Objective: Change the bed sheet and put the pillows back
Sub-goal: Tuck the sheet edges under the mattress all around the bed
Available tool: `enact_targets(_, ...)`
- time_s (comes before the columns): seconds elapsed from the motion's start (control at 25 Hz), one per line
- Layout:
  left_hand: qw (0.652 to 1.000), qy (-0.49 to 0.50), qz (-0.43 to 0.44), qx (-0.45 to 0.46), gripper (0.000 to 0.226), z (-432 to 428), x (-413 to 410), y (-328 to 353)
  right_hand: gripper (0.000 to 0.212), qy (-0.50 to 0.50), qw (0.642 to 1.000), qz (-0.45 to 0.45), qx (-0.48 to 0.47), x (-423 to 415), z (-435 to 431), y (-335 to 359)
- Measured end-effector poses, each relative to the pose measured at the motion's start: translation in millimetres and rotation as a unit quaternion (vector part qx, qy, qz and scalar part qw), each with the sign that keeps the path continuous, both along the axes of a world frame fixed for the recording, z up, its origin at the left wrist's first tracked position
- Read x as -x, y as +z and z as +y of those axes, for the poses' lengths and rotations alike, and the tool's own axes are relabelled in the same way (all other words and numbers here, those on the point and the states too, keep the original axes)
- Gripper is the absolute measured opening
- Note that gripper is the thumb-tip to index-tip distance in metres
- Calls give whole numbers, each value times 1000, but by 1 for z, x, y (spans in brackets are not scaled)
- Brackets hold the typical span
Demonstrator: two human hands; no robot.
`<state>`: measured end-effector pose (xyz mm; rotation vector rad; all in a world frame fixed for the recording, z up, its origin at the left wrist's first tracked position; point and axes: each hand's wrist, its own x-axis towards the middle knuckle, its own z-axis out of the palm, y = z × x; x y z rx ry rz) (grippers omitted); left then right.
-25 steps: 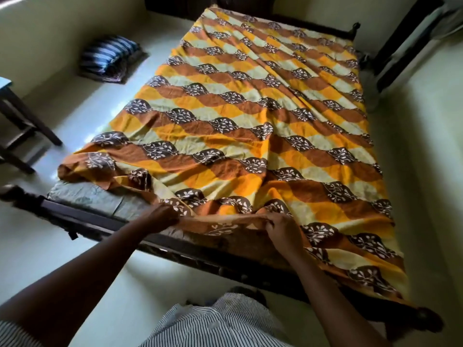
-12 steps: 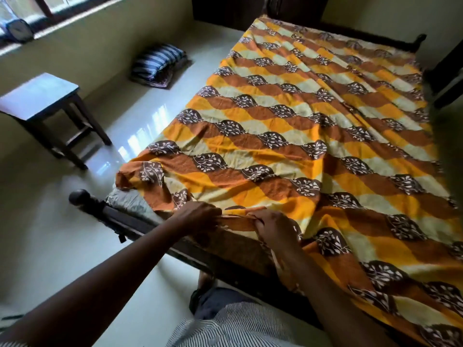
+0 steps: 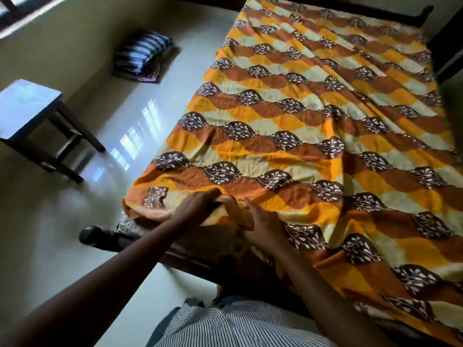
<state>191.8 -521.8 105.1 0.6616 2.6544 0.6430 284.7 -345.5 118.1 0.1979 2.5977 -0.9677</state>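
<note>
An orange, yellow and brown bed sheet (image 3: 313,126) with a leaf pattern lies spread over the bed. At the near edge my left hand (image 3: 194,209) grips a bunched fold of the sheet's hem. My right hand (image 3: 263,224) holds the same fold just to its right, the two hands almost touching. The mattress corner (image 3: 127,225) shows bare below the sheet at the near left. A dark striped pillow (image 3: 141,55) lies on the floor by the left wall, well away from the bed.
The dark wooden bed frame (image 3: 105,237) ends in a round knob at the near left corner. A small stool (image 3: 30,113) stands on the glossy floor to the left. A wall with a window runs along the left side.
Both hands have shifted left along the near hem and come closer together. The sheet's near left corner now covers more of the mattress. The camera has turned left.
</note>
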Motion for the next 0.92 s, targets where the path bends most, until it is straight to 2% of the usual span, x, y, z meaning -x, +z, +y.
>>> enact_targets(0.08,995,-90,34,11,29,-9,11,17,44,37,998,30,-28,24,-27,14)
enact_targets(0.12,989,-137,42,45,33,-19,19,18,32,38,997,47,-41,32,-35,17)
enact_targets(0.2,964,-210,59,154,37,-48,37,5,31,21,993,66,-92,41,-40,11)
enact_targets(0.28,954,-180,57,233,26,-85,60,-15,36,-4,988,58,-142,40,-41,3)
enact_targets(0.32,961,-139,39,237,22,-107,71,-25,37,-27,985,48,-161,36,-45,-1)
enact_targets(0.44,987,-62,-36,144,17,-164,94,-44,37,-72,970,-12,-232,22,-68,-18)
enact_targets(0.52,994,-50,-66,74,14,-187,103,-38,39,-102,966,-39,-234,20,-98,-28)
enact_targets(0.6,996,-80,-29,12,13,-195,105,-21,54,-103,981,-20,-165,29,-139,-31)
enact_targets(0.68,986,-158,45,-37,17,-202,98,-3,67,-54,995,10,-87,51,-188,-27)
enact_targets(0.76,974,-214,81,-6,20,-213,90,4,55,-13,996,39,-79,71,-233,-22)
enact_targets(0.8,978,-199,64,24,16,-226,88,3,44,-14,994,58,-93,81,-251,-21)
enact_targets(0.84,987,-151,32,39,11,-240,89,1,35,-26,991,67,-115,87,-264,-22)
enact_targets(0.92,995,-46,-20,87,12,-271,92,-7,30,-50,986,60,-147,91,-282,-27)
